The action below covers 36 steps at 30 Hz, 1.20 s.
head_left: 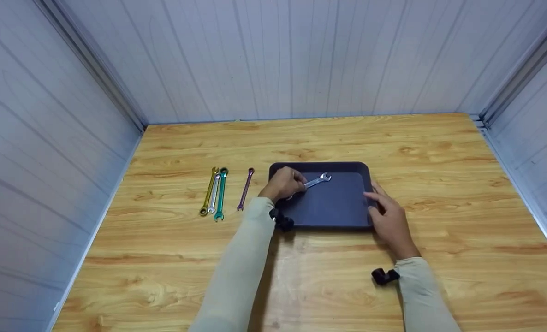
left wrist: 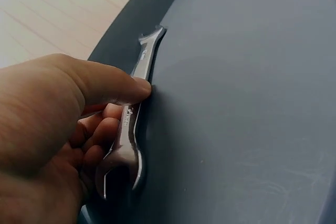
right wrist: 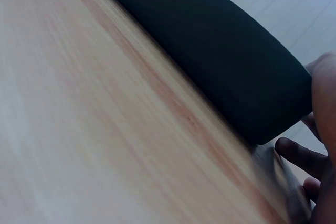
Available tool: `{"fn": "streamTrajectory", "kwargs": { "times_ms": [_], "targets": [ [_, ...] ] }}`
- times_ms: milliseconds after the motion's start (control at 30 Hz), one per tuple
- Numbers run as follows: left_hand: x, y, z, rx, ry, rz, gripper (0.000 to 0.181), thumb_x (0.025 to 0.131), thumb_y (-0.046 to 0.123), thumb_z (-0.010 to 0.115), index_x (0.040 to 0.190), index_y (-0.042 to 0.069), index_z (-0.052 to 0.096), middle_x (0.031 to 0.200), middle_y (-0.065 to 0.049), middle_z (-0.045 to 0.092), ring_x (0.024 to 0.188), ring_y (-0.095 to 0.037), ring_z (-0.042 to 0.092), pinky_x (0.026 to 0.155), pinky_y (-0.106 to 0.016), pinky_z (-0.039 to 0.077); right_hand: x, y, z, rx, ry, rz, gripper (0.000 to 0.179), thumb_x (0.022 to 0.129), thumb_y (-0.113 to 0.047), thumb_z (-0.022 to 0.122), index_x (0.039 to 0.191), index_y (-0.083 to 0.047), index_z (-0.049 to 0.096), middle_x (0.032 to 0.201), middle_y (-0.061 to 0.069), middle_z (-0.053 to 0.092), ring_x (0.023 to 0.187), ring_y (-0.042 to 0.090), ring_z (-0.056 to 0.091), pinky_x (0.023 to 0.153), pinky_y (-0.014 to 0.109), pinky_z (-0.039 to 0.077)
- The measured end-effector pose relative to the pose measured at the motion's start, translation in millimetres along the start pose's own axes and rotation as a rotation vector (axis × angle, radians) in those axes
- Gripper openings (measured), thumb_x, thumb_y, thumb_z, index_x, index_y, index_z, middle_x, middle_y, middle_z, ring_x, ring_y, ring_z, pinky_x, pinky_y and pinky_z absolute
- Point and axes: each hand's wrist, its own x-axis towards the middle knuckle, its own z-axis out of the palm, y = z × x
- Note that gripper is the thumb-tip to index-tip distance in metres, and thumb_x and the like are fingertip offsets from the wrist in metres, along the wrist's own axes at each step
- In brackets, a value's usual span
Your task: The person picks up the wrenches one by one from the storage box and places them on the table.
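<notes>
My left hand (head_left: pixel 288 182) is over the left part of a dark shallow tray (head_left: pixel 333 205). Its thumb and fingers pinch a silver open-ended wrench (left wrist: pixel 127 135) at mid-shaft. In the head view one open jaw of the wrench (head_left: pixel 319 179) points right and away; the hand covers much of the rest. My right hand (head_left: pixel 390 219) grips the tray's right side, thumb over the rim and other fingers along the outside. The right wrist view shows the tray's dark outer wall (right wrist: pixel 210 51) beside those fingers (right wrist: pixel 302 157).
Left of the tray a purple wrench (head_left: pixel 246 189) lies alone on the wood-grain table (head_left: pixel 163 258). Farther left, a yellow wrench (head_left: pixel 209 191), a silver wrench (head_left: pixel 214 193) and a green wrench (head_left: pixel 221 193) lie close together. White panel walls (head_left: pixel 292 60) enclose the table's back and sides.
</notes>
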Motion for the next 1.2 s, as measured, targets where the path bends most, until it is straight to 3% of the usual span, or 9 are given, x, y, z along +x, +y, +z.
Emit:
{"fn": "streamTrajectory", "kwargs": {
  "times_ms": [233,500,933,1200],
  "targets": [
    [-1.0,-0.3,-2.0,-0.036,-0.035,-0.039,0.006,0.087,0.012,0.076,0.092,0.008,0.076,0.072,0.004,0.062,0.058,-0.009,0.052,0.051,-0.023,0.041,0.1,-1.1,-0.2,-0.001,-0.001,-0.001,0.038,0.092,0.005,0.058,0.128,-0.003,0.066,0.155,0.001,0.042,0.143,0.023,0.035,0.114,0.047,0.03],
    [-1.7,-1.4,-3.3,-0.052,-0.043,-0.021,0.005,0.085,0.015,0.077,0.087,0.011,0.078,0.07,0.004,0.064,0.055,-0.009,0.051,0.05,-0.023,0.04,0.8,-2.2,-1.6,-0.018,-0.005,-0.002,0.038,0.092,0.004,0.058,0.129,-0.004,0.066,0.155,-0.001,0.042,0.143,0.024,0.035,0.114,0.047,0.029],
    [-0.4,0.7,-6.9,0.024,-0.045,0.026,0.008,0.086,0.017,0.078,0.09,0.01,0.079,0.083,0.005,0.068,0.077,-0.011,0.055,0.068,-0.023,0.043,0.8,-3.9,-2.5,-0.014,-0.014,0.003,0.039,0.093,0.005,0.056,0.129,-0.003,0.065,0.156,0.001,0.041,0.144,0.023,0.033,0.114,0.047,0.029],
    [0.0,0.1,-7.2,-0.031,-0.06,0.018,0.006,0.088,0.011,0.076,0.093,0.007,0.077,0.082,0.004,0.066,0.074,-0.011,0.054,0.065,-0.023,0.042,1.1,-4.6,-3.2,-0.021,-0.004,0.015,0.039,0.092,0.005,0.057,0.129,-0.003,0.066,0.156,0.002,0.041,0.144,0.024,0.033,0.115,0.049,0.027]
  ]
}}
